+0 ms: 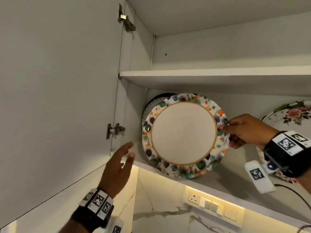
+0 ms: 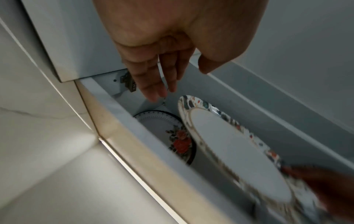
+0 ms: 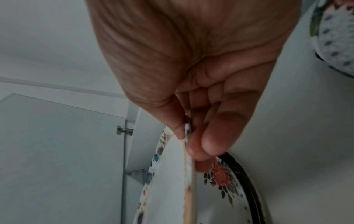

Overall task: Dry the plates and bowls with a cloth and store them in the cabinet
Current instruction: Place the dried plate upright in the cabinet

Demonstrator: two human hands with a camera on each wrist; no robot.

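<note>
The right hand [image 1: 247, 132] pinches the plate [image 1: 184, 137] rim; the left hand [image 1: 117, 167] is released. Lean the plate slowly against the rose plate [image 2: 172, 136] behind it.

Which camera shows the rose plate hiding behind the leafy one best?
The left wrist view: the rose plate shows its face and red flowers. The right wrist view shows a partial slice; the head view only its rim behind the leafy plate.

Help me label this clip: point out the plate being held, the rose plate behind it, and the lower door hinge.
plate [image 1: 183, 134], head view, plain centre.
rose plate [image 2: 168, 128], left wrist view, white face.
hinge [image 1: 115, 130], head view, metal arm.
</note>
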